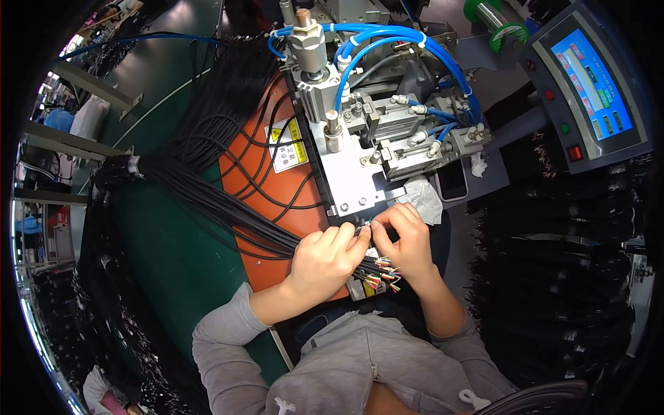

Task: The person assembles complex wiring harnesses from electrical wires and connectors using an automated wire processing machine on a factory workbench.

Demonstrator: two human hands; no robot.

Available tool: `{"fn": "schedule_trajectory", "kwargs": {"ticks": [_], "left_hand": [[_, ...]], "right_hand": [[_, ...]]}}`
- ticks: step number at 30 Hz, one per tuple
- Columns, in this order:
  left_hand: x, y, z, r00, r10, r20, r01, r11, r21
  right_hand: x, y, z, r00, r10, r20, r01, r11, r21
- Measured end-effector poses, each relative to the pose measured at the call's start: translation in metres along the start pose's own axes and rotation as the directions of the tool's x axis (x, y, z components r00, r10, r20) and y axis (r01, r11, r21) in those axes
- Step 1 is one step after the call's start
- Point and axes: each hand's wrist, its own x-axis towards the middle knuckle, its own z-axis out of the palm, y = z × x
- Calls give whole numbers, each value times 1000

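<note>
My left hand [324, 259] is closed around a bundle of black cables [256, 220], with its thumb and forefinger pinched close to the machine's front edge. Stripped ends with thin coloured wires [387, 274] fan out below the fingers. My right hand [407, 241] faces it, thumb and forefinger pinched together at fine wires [367, 223] of one cable end. The fingertips of both hands nearly meet there. Just beyond them stands a metal machine [353, 181] with bolts, air cylinders and blue hoses [394, 31].
An orange-red board [266, 187] lies under the cables on a green tabletop [162, 232]. A control screen [591, 83] stands at the far right. Beside the machine are crumpled white paper [423, 197], a phone [453, 181] and a wire spool [508, 36]. Black cable bundles [553, 277] hang at the right.
</note>
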Motion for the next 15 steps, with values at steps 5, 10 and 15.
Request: {"fn": "schedule_trajectory", "kwargs": {"ticks": [5,10,15], "left_hand": [[1,1,-4,999,3,36,-3,1000,-1],[4,-2,-4,999,38,26,-38,999,-8],[6,-3,1,1000,19,-19,-20,997,-68]], "right_hand": [[-2,2,3,999,-20,-24,21,999,31],[-5,10,8,998,6,-62,0,996,85],[-15,20,16,930,361,66,-359,859,365]]}}
